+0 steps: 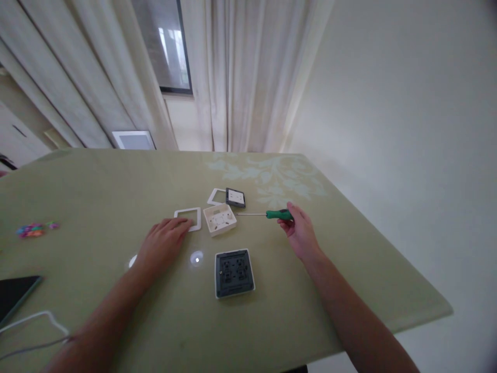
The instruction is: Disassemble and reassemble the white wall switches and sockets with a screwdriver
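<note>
My left hand point(165, 239) lies flat on the green tablecloth, fingers stretched out, fingertips touching a white square frame point(188, 218). My right hand point(298, 232) has its fingers closed round the green handle of a screwdriver point(278, 214), whose thin shaft points left toward a white back box point(219, 218). Behind the box lie a second white frame point(215, 196) and a dark switch module point(235, 197). Nearer me, between my forearms, a dark grey switch plate point(234, 273) lies face down.
A dark tablet point(13, 295) and a white cable point(34, 324) sit at the table's left front. Small colourful pieces point(33, 229) lie far left. The table point(349, 290) ends on the right, with curtains point(236, 72) behind and a wall at right.
</note>
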`<state>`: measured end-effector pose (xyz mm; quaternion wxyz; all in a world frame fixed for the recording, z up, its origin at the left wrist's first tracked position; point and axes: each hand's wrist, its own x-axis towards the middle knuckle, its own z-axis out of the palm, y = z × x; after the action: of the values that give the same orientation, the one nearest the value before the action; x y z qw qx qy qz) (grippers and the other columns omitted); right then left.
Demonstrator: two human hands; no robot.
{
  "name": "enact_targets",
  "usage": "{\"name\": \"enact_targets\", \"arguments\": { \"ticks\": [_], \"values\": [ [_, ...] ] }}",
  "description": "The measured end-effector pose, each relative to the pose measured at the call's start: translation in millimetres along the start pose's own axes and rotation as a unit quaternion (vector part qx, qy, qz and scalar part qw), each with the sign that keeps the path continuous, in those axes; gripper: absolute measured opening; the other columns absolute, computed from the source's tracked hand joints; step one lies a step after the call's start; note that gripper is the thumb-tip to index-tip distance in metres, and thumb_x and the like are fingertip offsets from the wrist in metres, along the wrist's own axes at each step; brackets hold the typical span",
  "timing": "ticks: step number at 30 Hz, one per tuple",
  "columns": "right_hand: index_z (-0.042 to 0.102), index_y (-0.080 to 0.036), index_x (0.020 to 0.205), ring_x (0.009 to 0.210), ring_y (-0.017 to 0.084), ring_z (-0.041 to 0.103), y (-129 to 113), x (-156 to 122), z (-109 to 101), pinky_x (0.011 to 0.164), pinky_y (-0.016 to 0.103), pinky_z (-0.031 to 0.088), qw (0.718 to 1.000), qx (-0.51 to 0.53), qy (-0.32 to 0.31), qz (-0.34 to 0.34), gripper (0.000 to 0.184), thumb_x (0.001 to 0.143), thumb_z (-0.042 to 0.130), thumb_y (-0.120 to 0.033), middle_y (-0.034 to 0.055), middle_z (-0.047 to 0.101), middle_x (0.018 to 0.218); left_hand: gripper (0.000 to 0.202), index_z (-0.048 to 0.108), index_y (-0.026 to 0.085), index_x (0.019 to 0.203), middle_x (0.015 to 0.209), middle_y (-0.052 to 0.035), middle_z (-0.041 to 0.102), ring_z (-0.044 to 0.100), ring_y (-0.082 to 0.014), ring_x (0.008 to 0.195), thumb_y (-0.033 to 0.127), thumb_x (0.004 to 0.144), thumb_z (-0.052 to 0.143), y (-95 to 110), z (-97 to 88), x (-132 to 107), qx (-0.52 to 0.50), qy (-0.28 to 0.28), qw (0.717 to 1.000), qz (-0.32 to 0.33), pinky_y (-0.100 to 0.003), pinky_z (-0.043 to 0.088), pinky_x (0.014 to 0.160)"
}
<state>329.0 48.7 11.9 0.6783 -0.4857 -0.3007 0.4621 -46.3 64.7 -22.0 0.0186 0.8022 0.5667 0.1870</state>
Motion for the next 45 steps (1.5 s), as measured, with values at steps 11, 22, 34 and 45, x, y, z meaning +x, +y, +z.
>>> {"name": "enact_targets", "arguments": {
  "ticks": [11, 22, 34, 45],
  "values": [
    [0.063, -0.020, 0.077, 0.046, 0.012, 0.066, -2.0, -6.7, 3.5, 0.042, 0.018, 0.054, 0.999, 0.037, 0.009, 0.032, 0.057, 0.059, 0.101, -0.058, -0.0027, 0.071, 0.062, 0.041, 0.082, 0.022, 0.101, 0.111, -0.0132, 0.083, 0.077, -0.0344, 0.091, 0.036, 0.108, 0.044, 13.6, -5.8, 11.1, 0.100, -0.031, 0.993, -0.049, -0.045, 0.057, 0.084],
    [0.063, -0.020, 0.078, 0.045, 0.012, 0.066, 1.4, -8.5, 6.8, 0.041, 0.018, 0.051, 0.998, 0.039, 0.016, 0.035, 0.053, 0.063, 0.100, -0.056, -0.0027, 0.071, 0.061, 0.046, 0.074, 0.013, 0.129, 0.120, -0.0213, 0.072, 0.070, -0.0389, 0.113, 0.013, 0.104, 0.036, 17.6, -11.4, 7.4, 0.075, 0.011, 0.997, -0.032, -0.051, 0.057, 0.099],
    [0.062, -0.020, 0.079, 0.047, 0.012, 0.067, 4.8, -4.1, 5.7, 0.042, 0.019, 0.053, 0.998, 0.043, 0.047, 0.027, 0.052, 0.066, 0.099, -0.055, -0.0025, 0.072, 0.063, 0.019, 0.077, 0.029, 0.118, 0.105, -0.0050, 0.082, 0.076, -0.0220, 0.096, 0.020, 0.107, 0.064, 129.4, -5.1, -31.2, -0.332, 0.031, 0.925, 0.184, -0.036, 0.062, 0.083],
    [0.062, -0.021, 0.076, 0.045, 0.011, 0.065, 0.3, -6.9, 8.3, 0.041, 0.019, 0.052, 0.997, 0.057, 0.051, 0.025, 0.053, 0.060, 0.100, -0.054, -0.0037, 0.071, 0.063, 0.020, 0.080, 0.027, 0.112, 0.101, -0.0047, 0.084, 0.074, -0.0223, 0.087, 0.021, 0.110, 0.061, 123.7, 3.5, -29.6, -0.285, 0.020, 0.931, 0.226, -0.037, 0.059, 0.077]
  ]
}}
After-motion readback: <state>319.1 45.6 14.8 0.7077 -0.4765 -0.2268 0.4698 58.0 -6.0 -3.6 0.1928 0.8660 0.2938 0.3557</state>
